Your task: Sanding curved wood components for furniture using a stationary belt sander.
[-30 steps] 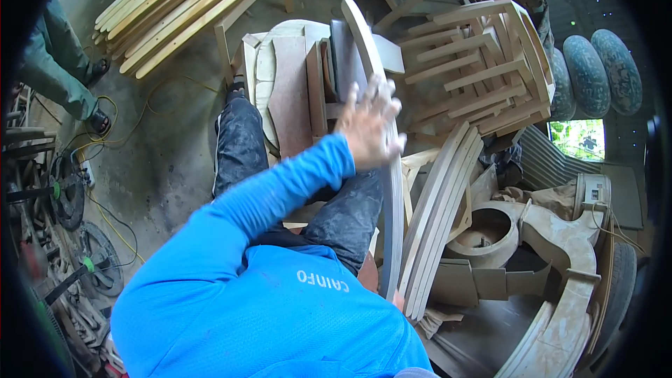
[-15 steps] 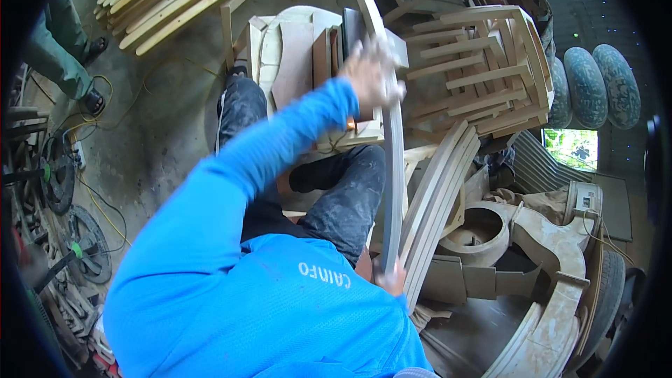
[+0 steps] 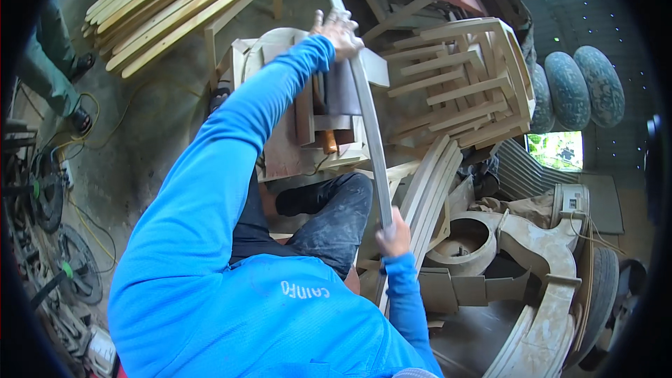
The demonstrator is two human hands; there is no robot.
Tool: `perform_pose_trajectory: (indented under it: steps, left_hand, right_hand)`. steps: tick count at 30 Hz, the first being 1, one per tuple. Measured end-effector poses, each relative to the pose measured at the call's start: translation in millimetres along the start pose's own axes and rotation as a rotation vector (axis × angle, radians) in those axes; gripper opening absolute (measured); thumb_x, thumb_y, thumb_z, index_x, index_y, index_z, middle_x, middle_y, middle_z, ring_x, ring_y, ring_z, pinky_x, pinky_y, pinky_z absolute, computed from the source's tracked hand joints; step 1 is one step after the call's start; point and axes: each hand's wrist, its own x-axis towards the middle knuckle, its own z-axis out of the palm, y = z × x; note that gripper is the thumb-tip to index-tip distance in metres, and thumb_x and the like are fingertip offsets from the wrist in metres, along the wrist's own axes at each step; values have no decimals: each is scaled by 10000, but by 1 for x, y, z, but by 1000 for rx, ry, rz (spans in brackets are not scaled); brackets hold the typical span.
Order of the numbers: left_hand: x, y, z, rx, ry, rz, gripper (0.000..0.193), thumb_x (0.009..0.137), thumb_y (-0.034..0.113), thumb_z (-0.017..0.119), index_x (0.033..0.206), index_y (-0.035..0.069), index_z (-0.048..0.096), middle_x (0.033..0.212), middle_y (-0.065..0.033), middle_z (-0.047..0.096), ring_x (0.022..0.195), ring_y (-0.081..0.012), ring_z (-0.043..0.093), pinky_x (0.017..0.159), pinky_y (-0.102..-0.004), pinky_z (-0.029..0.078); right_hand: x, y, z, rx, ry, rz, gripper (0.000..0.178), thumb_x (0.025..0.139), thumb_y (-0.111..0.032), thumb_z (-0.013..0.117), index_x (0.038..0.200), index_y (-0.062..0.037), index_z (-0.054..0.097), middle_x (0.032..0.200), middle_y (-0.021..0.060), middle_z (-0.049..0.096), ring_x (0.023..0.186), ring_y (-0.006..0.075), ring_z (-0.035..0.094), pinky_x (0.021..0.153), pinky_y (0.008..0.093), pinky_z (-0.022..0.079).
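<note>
A long, slightly curved wooden slat (image 3: 371, 122) runs from the far middle down toward my right side, its narrow edge facing up. My left hand (image 3: 337, 35) grips it near the far end, fingers over the top. Lower down, my right hand (image 3: 394, 234) is wrapped round the slat close to its near end. Beside the slat's far half stands a wooden-framed bench machine (image 3: 301, 115) with a dark grey band (image 3: 343, 91) that looks like a sanding belt. My left forearm hides part of it. Whether the slat touches the band, I cannot tell.
Several similar slats (image 3: 428, 199) lean just right of my right hand. Slatted wooden frames (image 3: 476, 84) are stacked beyond. Finished-looking slats (image 3: 182, 7) lie on a stand at far left, near another person's legs (image 3: 49, 63). A cream-coloured machine housing (image 3: 539, 245) stands at right.
Both hands have moved farther from my body, carrying the slat with them. Its far end has swung left, and my right forearm has come into view. The view has shifted slightly.
</note>
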Motion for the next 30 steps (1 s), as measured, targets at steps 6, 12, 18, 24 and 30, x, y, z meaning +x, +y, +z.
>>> perform_pose_trajectory:
  steps: [6,12,18,24,30]
  left_hand:
    - [8,-19,16,14,136,-10,691,960,480,434,1555,128,428,1698,-103,261,1606,-298,95,1272,-612,28]
    - [-194,84,62,-234,387,179,724,869,330,616,1493,23,419,1636,-313,229,1560,-458,166,1210,-696,144]
    - [-321,130,45,-966,394,247,782,844,176,715,1508,67,316,1536,-296,336,1455,-375,382,1226,-557,221]
    - [-277,127,49,-2539,-710,-212,412,1032,327,605,1393,138,545,1277,-78,642,1202,-305,630,1014,-514,517]
    - [-243,159,55,-1990,-420,-209,457,1008,204,655,1439,140,517,1249,-67,646,1136,-214,634,968,-411,525]
  right_hand:
    - [9,6,-9,-77,46,27,505,706,-82,696,1196,-116,579,869,212,692,809,476,663,685,545,535]
    - [-165,98,-48,-65,153,1,242,769,-73,653,1010,-69,637,831,217,617,794,476,630,666,510,505]
    - [-316,101,-31,103,8,320,238,768,-66,702,1003,-26,696,837,164,679,801,337,696,725,407,533]
    - [-307,66,-23,733,-228,508,325,780,-83,784,1081,7,699,868,54,698,770,138,680,698,316,551]
    - [-276,108,9,1522,-547,423,499,814,-80,749,1271,57,603,767,150,676,651,240,664,606,353,532]
